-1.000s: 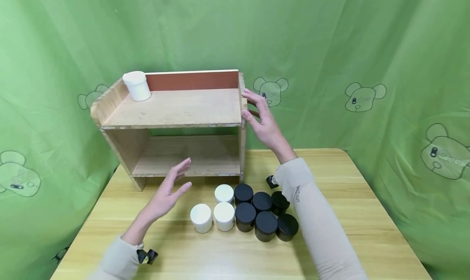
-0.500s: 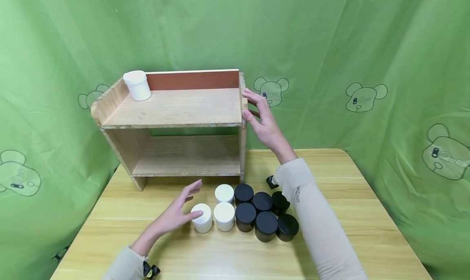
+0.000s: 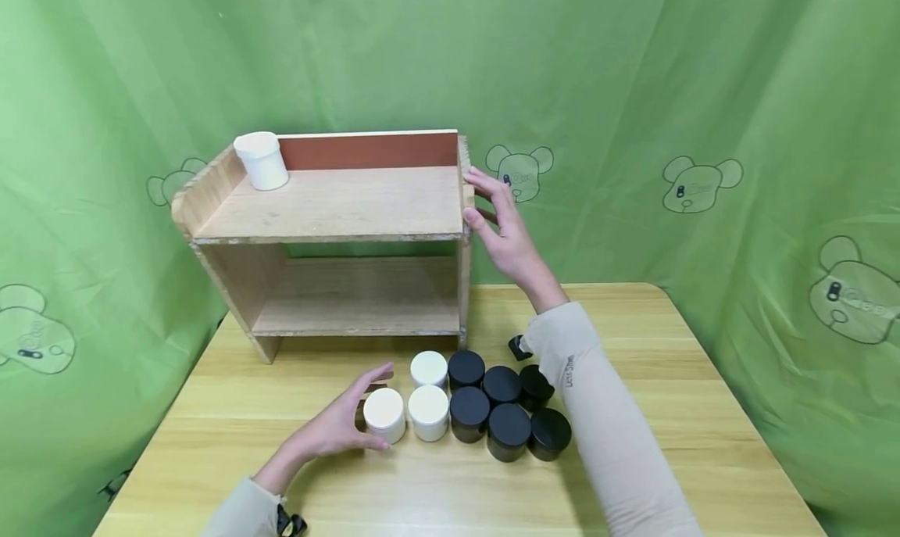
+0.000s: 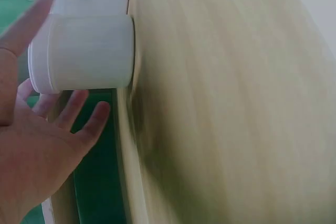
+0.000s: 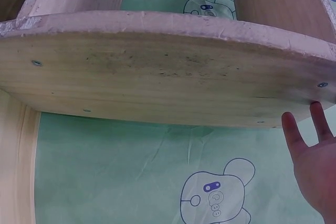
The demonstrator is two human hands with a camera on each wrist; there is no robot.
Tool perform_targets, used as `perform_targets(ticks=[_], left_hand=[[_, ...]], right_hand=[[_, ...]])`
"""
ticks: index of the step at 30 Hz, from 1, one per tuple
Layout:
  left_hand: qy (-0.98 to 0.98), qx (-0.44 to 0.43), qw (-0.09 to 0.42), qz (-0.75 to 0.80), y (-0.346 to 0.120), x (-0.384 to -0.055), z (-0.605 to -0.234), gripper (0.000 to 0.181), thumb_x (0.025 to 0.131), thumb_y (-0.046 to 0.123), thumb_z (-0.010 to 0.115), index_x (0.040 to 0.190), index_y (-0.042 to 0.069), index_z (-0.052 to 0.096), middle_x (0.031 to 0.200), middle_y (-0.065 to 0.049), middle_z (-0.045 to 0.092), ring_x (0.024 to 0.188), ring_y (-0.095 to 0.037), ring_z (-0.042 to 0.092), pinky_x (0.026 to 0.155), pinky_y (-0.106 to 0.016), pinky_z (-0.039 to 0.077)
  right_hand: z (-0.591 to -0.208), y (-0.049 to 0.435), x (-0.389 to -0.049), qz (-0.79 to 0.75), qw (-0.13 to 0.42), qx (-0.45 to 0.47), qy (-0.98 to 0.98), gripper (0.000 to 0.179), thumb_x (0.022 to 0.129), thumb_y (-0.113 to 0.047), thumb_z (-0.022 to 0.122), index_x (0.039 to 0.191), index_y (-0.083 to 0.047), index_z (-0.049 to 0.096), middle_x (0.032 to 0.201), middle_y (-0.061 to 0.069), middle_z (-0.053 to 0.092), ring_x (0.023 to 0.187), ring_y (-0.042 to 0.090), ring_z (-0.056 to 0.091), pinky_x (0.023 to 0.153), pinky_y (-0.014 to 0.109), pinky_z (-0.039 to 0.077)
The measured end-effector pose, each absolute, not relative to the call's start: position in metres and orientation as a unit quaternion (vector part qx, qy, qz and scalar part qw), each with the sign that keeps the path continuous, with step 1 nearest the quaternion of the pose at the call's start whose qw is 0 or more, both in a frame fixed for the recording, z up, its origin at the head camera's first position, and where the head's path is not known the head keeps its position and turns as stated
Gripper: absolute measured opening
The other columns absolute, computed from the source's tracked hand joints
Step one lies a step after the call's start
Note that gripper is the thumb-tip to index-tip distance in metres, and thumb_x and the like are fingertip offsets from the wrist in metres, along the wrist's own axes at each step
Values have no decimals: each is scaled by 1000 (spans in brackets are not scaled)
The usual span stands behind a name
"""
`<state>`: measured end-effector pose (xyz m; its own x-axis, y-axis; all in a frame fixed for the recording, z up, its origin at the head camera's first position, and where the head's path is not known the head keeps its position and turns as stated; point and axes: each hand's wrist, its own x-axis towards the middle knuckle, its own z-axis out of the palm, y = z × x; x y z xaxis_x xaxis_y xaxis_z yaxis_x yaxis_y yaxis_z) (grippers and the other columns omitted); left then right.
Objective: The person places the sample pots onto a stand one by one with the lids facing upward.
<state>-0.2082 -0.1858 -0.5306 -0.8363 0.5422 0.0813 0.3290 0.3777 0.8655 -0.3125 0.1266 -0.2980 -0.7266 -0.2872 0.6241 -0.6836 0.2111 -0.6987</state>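
Observation:
My left hand [image 3: 341, 424] is spread around the leftmost white jar [image 3: 384, 414] on the table, thumb on its near side and fingers on its far side. In the left wrist view the fingers stand apart below that jar [image 4: 92, 51], not closed round it. My right hand [image 3: 509, 236] touches the outer side of a two-tier wooden shelf [image 3: 337, 201] with its fingertips. Seen from the right wrist, those fingers [image 5: 294, 135] are straight, tips at the side panel [image 5: 173, 77]. Another white jar [image 3: 263, 162] stands on the upper tier at the left.
Two more white jars [image 3: 429, 412] stand right of my left hand. Several black-lidded jars [image 3: 509, 427] are grouped beside them, close to my right sleeve [image 3: 605, 404]. A green curtain [image 3: 598, 76] hangs behind the wooden table [image 3: 703, 443].
My left hand has come down and to the right, from above the table to around the leftmost white jar. My right hand has stayed at the shelf's side.

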Motion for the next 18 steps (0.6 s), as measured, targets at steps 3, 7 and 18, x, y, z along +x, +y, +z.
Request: perform_targets(ticks=[3,7,18], left_hand=[[825,271,111,484,-186,-209,-533,121,71,21,95,166,24,20,163,-18,36,146,-42,40,121,-68,26],[829,263,114,481,-186,-209,-535,117,72,20,95,165,23,22,159,-17,44,145,-38,44,122,-68,25],[841,243,127,467,-186,-211,-542,85,80,21,89,153,26,45,149,-10,57,135,-36,55,115,-65,39]], right_hand=[[-299,127,-313,540,187,323,-754,49,107,-8,51,154,-2,38,168,17,25,148,37,36,120,56,37],[-300,127,-313,538,186,325,-755,49,107,-8,51,154,-3,38,168,17,25,148,37,37,120,56,38],[-299,127,-313,539,186,325,-755,50,107,-8,51,155,-3,37,168,18,25,148,36,36,121,55,37]])
